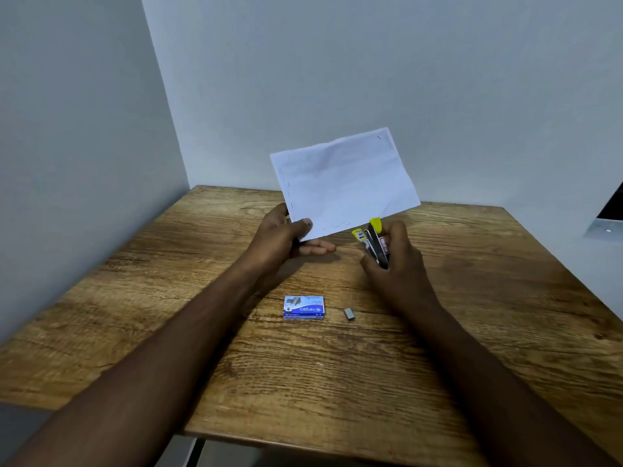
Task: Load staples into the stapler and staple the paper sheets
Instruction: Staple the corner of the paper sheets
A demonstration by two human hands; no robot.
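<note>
Across the wooden table (337, 382) that fills most of your view, your two forearms reach in from below. Your left hand (286, 235) pinches the paper sheets (344, 183) by their lower left corner and holds them up off the table, tilted; short dark marks that look like staples already run along the left and bottom edges and near the top right corner. Your right hand (394, 261) is closed around the stapler (371, 242), its yellow tip pointing up just below the sheets' bottom edge, near but not yet touching. Held by one corner, the sheets could sag or fan apart as you bring the stapler in, so a staple may catch only one sheet or land crooked. You also cannot tell from here whether the stapler is loaded; squeezing it empty would only dent the paper. Nearer you, the small blue staple box (304, 307) lies closed on the table, its contents hidden, and a short loose strip of staples (349, 314) lies just beside it, apart.
</note>
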